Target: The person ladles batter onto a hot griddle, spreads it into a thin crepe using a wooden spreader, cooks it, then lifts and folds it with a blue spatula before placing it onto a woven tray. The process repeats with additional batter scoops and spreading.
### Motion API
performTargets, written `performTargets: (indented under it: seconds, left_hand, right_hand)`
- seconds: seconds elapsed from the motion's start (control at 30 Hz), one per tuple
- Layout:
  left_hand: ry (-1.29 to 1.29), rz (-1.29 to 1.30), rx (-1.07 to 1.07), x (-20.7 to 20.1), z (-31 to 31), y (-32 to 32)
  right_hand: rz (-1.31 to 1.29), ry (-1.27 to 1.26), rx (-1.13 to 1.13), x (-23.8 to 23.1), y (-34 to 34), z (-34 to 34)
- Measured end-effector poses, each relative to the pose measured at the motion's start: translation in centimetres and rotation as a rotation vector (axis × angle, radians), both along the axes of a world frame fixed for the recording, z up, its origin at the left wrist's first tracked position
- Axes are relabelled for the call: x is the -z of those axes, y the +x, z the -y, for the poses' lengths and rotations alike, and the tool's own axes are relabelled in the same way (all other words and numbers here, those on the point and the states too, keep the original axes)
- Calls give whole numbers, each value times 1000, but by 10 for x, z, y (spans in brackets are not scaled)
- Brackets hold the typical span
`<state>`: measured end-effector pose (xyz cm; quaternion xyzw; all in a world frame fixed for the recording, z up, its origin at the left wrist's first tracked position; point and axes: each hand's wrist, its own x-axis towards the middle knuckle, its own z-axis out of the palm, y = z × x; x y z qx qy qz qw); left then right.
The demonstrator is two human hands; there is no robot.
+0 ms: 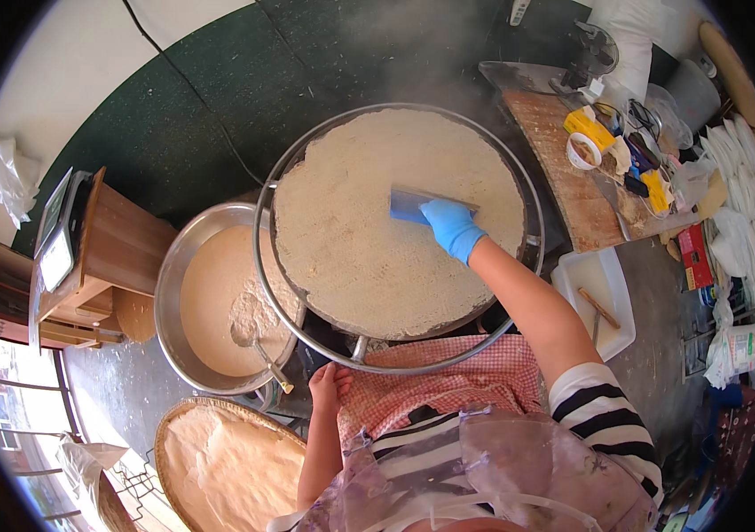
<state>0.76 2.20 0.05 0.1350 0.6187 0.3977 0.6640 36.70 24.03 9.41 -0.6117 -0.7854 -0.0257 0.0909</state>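
My right hand, in a blue glove, grips a flat, wide-bladed scraper. Its blade rests on a thin layer of beige batter that covers most of a large round griddle. A metal ring runs around the griddle, apart from its edge. Beside the ring's near left side, my bare left hand is loosely curled, with nothing visible in it. To the left stands a big steel bowl of batter, a ladle lying in it with its handle over the rim.
A round basket holding a stack of pale flatbreads is at lower left. A wooden cabinet carries a scale. At right are a cluttered wooden table and a white tub. Steam rises behind the griddle.
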Motion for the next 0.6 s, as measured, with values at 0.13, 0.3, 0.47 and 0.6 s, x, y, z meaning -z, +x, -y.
performTargets:
  seconds: [0.13, 0.3, 0.47, 0.6]
  left_hand:
    - [-2, -1, 16, 2, 0, 1]
    - [12, -9, 15, 4, 2, 0]
    - [10, 33, -12, 5, 2, -2]
    - [-5, 34, -30, 1, 0, -3]
  right_hand:
    - [119, -53, -8, -5, -14, 32]
    - [-77, -84, -49, -29, -14, 64]
    - [-340, -64, 180, -61, 23, 49]
    - [-172, -142, 332, -82, 42, 28]
